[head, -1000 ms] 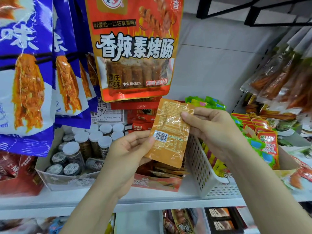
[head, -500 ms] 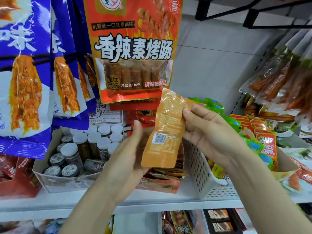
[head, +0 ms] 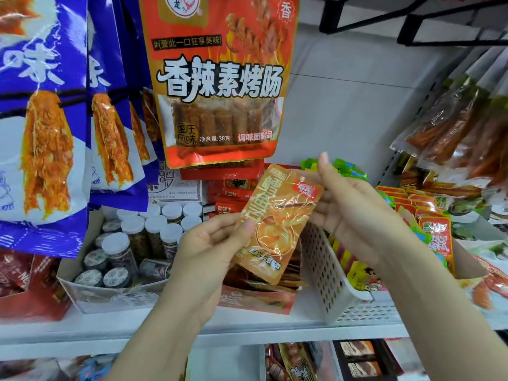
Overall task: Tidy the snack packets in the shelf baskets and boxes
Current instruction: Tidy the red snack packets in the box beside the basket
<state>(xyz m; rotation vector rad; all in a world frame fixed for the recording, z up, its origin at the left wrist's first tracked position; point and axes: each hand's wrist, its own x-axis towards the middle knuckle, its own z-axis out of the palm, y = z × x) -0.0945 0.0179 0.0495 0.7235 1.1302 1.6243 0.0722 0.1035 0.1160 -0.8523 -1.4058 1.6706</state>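
Note:
In front of the shelf I hold a small orange snack packet, its printed front facing me. My left hand pinches the packet's lower left edge, thumb on the front. My right hand sits at the packet's upper right with straight fingers whose tips touch its right edge. Directly below is a red open box holding similar orange packets. A white perforated basket with yellow and green packets stands just right of it.
Large orange-red bags and blue bags hang above the shelf. A cardboard tray of white-lidded jars stands at the left. Red and green packets fill a cardboard box at the right. The white shelf edge runs below.
The packet has been turned over: its barcode back faced me before, its front does now. My left thumb has come onto the front, and my right fingers have straightened at the edge.

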